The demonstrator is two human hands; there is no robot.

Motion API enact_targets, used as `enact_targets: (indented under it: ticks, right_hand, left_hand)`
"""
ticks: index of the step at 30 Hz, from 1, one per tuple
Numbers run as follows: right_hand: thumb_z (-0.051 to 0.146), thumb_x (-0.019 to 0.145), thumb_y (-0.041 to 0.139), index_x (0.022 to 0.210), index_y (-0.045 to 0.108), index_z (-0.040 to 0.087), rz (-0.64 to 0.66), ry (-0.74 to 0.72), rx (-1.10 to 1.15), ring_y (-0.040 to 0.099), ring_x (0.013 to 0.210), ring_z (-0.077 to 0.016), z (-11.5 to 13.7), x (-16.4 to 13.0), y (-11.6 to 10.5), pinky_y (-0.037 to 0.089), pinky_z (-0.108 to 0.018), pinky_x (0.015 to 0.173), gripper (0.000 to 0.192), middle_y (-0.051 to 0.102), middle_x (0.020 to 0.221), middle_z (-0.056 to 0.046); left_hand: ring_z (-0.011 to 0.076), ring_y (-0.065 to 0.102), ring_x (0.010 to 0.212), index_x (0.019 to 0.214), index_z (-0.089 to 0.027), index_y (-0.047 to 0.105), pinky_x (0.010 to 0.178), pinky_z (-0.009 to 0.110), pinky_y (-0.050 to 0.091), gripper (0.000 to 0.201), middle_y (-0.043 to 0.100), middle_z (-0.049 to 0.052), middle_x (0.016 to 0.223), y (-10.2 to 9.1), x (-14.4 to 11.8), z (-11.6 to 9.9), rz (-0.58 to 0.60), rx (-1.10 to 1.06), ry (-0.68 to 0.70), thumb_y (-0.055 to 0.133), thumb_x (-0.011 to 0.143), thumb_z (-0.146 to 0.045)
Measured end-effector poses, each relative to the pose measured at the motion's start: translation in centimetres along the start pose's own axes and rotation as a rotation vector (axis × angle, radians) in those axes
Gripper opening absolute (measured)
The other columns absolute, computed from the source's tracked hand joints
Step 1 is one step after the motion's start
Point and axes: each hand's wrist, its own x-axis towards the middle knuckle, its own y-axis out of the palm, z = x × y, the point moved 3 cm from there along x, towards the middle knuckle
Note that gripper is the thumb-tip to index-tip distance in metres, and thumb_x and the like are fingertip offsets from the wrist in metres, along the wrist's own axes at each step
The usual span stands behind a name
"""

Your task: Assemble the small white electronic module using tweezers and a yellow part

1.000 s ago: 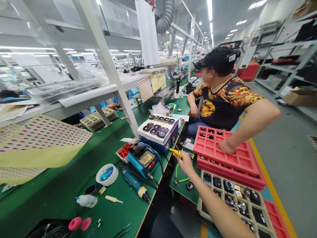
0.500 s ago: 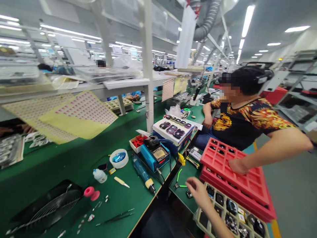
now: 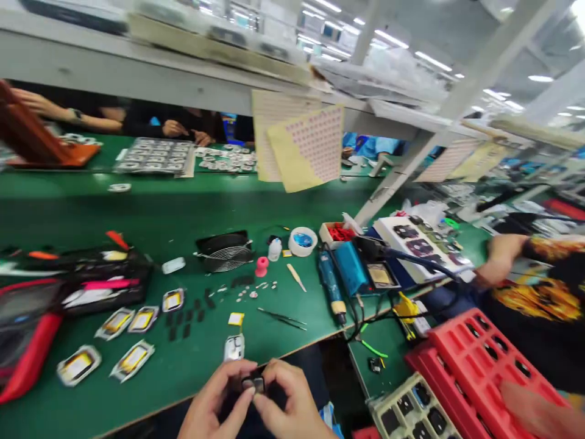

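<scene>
Both hands back at near counter [image 3: 137,213] edge. Left hand [image 3: 214,402] and right hand [image 3: 286,405] now pinching one small dark part [image 3: 253,384] between fingertips; right hand no longer out by the trays [image 3: 479,360].

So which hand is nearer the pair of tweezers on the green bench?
Right. The right hand is just below the tweezers; the left hand is farther off to their lower left.

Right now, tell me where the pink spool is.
In the head view the pink spool stands mid-bench on the green table, just right of the black wire fan guard and left of the small white bottle.
</scene>
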Motion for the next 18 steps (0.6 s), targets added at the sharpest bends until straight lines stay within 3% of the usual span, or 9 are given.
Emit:
enact_targets:
  ticks: [5, 10, 14, 18]
  right_hand:
    - [0.036, 0.084, 0.069, 0.070, 0.053, 0.020, 0.145, 0.288, 0.256, 0.047, 0.057, -0.0097, 1.3, 2.0, 1.9, 0.039, -0.021, 0.055, 0.026, 0.052, 0.062, 0.004]
    - [0.042, 0.075, 0.079, 0.072, 0.052, 0.021, 0.052, 0.587, 0.534, 0.048, 0.049, -0.0088, 0.6, 2.2, 3.0, 0.043, -0.021, 0.050, 0.034, 0.053, 0.059, 0.006]
    - [0.041, 0.072, 0.082, 0.072, 0.054, 0.020, -0.047, 0.614, 0.544, 0.050, 0.049, -0.0086, 0.4, 2.4, 2.6, 0.044, -0.021, 0.049, 0.034, 0.055, 0.061, 0.006]
    - [0.037, 0.078, 0.077, 0.073, 0.054, 0.020, -0.114, 0.534, 0.447, 0.050, 0.051, -0.0090, 0.5, 2.6, 1.8, 0.043, -0.021, 0.051, 0.029, 0.053, 0.060, 0.006]
  left_hand:
    - [0.0305, 0.072, 0.092, 0.099, -0.023, 0.075, 0.090, 0.039, 0.062, 0.045, 0.075, 0.010, 0.096, -1.7, -1.2, -1.9, -0.169, -0.158, -0.098, 0.088, 0.063, -0.045]
    - [0.0322, 0.071, 0.097, 0.119, -0.019, 0.068, 0.092, 0.043, 0.061, 0.060, 0.073, 0.013, 0.106, -1.6, -1.4, -2.8, -0.130, -0.358, -0.122, 0.088, 0.066, -0.036]
    - [0.0295, 0.072, 0.097, 0.126, -0.018, 0.063, 0.093, 0.042, 0.061, 0.057, 0.073, 0.013, 0.112, -1.2, -1.3, -2.4, -0.064, -0.379, -0.079, 0.085, 0.075, -0.030]
    - [0.0252, 0.071, 0.106, 0.133, -0.020, 0.056, 0.101, 0.040, 0.059, 0.050, 0.069, 0.014, 0.125, -0.4, -1.1, -2.1, 0.002, -0.364, -0.063, 0.076, 0.088, -0.030]
